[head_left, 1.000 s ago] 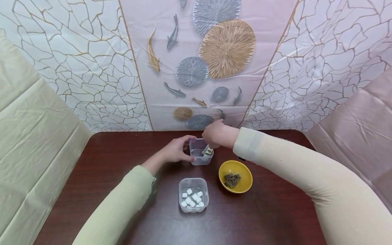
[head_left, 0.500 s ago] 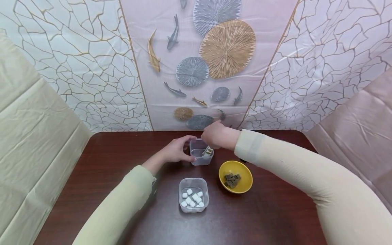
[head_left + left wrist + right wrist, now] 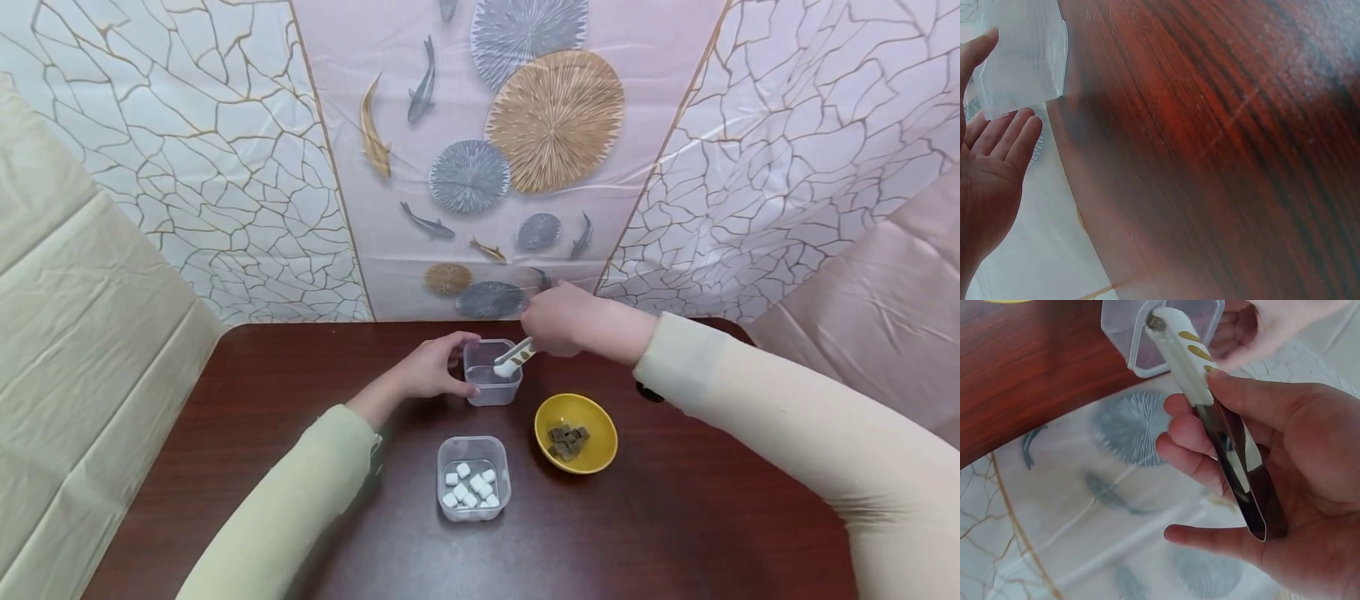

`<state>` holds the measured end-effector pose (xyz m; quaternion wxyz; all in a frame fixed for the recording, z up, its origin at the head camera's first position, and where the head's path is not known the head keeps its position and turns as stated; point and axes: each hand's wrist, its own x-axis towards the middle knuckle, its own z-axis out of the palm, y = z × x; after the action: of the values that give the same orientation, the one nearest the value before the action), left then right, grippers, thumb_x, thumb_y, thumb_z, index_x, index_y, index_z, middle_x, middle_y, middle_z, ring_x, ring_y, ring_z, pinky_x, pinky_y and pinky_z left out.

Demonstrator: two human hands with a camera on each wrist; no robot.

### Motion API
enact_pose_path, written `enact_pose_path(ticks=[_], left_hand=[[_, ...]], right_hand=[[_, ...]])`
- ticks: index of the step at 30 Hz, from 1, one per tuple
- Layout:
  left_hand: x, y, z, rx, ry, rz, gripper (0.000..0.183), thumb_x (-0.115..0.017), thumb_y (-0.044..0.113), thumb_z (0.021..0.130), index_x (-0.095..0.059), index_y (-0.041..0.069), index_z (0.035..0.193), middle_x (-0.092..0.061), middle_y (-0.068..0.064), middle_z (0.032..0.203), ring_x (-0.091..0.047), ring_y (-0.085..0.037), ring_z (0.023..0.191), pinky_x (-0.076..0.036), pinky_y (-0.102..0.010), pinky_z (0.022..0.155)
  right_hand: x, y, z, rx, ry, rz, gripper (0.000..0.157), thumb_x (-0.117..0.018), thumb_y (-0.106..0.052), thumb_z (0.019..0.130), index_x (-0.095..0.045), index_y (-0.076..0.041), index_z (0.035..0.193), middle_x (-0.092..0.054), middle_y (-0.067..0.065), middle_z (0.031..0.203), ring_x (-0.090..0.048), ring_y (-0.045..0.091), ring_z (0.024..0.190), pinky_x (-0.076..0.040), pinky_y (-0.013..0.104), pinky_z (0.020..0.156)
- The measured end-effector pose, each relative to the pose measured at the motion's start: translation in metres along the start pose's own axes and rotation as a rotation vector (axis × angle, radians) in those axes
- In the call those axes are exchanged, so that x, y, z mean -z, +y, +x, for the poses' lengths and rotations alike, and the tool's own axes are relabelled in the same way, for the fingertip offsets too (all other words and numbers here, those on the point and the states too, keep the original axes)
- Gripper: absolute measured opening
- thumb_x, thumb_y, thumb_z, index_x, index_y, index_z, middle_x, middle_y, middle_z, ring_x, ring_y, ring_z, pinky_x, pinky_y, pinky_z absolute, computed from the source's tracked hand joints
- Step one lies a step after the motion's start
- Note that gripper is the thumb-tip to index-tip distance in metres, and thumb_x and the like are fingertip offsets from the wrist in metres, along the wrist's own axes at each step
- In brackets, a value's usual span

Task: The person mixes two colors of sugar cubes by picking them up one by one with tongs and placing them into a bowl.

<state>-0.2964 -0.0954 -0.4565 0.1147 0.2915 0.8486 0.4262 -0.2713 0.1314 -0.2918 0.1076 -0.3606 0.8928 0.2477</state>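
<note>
At the back of the table, my left hand point(image 3: 427, 367) steadies a clear plastic container point(image 3: 495, 397), its thumb on the near side and fingers on the far side. The left wrist view shows the same container point(image 3: 1019, 62) between thumb and fingers. My right hand point(image 3: 558, 318) holds a pair of tongs point(image 3: 522, 352), metal with white, gold-leaf-patterned ends. Those tips overlap the container's right part. In the right wrist view the tongs point(image 3: 1191, 362) lie across the palm, thumb against them, with a small brownish patch showing between the tips.
A second clear container point(image 3: 474, 514) with several white cubes point(image 3: 478, 483) stands nearer the front. To its right is a yellow bowl point(image 3: 602, 435) holding several brown cubes point(image 3: 567, 440). A patterned cloth point(image 3: 480, 250) hangs behind the table's back edge.
My right hand has moved right and slightly back, drawing the tongs with it, so more of them shows at the container's right rim. The left hand and its container stay put.
</note>
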Motion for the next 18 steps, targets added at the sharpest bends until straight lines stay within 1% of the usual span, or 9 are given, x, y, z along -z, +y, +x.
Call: enact_pose_path(ticks=[3, 6, 10, 15, 18], left_hand=[[0.000, 0.002, -0.001, 0.005, 0.001, 0.005, 0.085, -0.094, 0.017, 0.082, -0.050, 0.000, 0.153, -0.061, -0.021, 0.148, -0.063, -0.036, 0.134, -0.052, -0.043, 0.115], [0.000, 0.002, -0.002, 0.002, 0.004, 0.011, 0.084, -0.094, 0.017, 0.082, -0.050, 0.000, 0.152, -0.061, -0.020, 0.147, -0.063, -0.036, 0.133, -0.052, -0.043, 0.115], [0.000, 0.003, -0.002, 0.005, 0.006, 0.010, 0.084, -0.094, 0.017, 0.082, -0.050, 0.000, 0.152, -0.062, -0.021, 0.146, -0.064, -0.036, 0.133, -0.053, -0.044, 0.114], [0.000, 0.004, -0.002, 0.011, 0.007, 0.012, 0.084, -0.094, 0.015, 0.082, -0.051, 0.000, 0.152, -0.062, -0.020, 0.146, -0.064, -0.036, 0.132, -0.053, -0.044, 0.114], [0.000, 0.005, -0.002, 0.009, 0.006, 0.013, 0.084, -0.094, 0.015, 0.082, -0.050, -0.001, 0.152, -0.062, -0.021, 0.146, -0.065, -0.036, 0.132, -0.053, -0.044, 0.114]], right_hand=[[-0.001, 0.009, -0.012, 0.013, 0.041, 0.014, 0.020, -0.071, -0.027, 0.102, -0.074, -0.011, 0.091, -0.075, 0.008, 0.100, -0.070, 0.034, 0.107, -0.055, 0.059, 0.098], [-0.002, 0.016, -0.026, 0.032, 0.094, 0.039, 0.018, -0.072, -0.026, 0.101, -0.075, -0.012, 0.090, -0.073, 0.007, 0.096, -0.070, 0.034, 0.105, -0.055, 0.060, 0.097], [-0.004, 0.023, -0.044, 0.052, 0.165, 0.044, 0.015, -0.074, -0.023, 0.099, -0.075, -0.013, 0.089, -0.072, 0.005, 0.096, -0.071, 0.033, 0.104, -0.055, 0.061, 0.095], [-0.011, 0.029, -0.064, 0.059, 0.222, 0.051, 0.011, -0.074, -0.022, 0.097, -0.075, -0.014, 0.090, -0.074, 0.004, 0.099, -0.071, 0.032, 0.102, -0.054, 0.060, 0.090], [-0.017, 0.034, -0.075, 0.061, 0.242, 0.072, 0.010, -0.075, -0.021, 0.096, -0.074, -0.016, 0.087, -0.073, 0.002, 0.099, -0.071, 0.032, 0.100, -0.054, 0.060, 0.089]])
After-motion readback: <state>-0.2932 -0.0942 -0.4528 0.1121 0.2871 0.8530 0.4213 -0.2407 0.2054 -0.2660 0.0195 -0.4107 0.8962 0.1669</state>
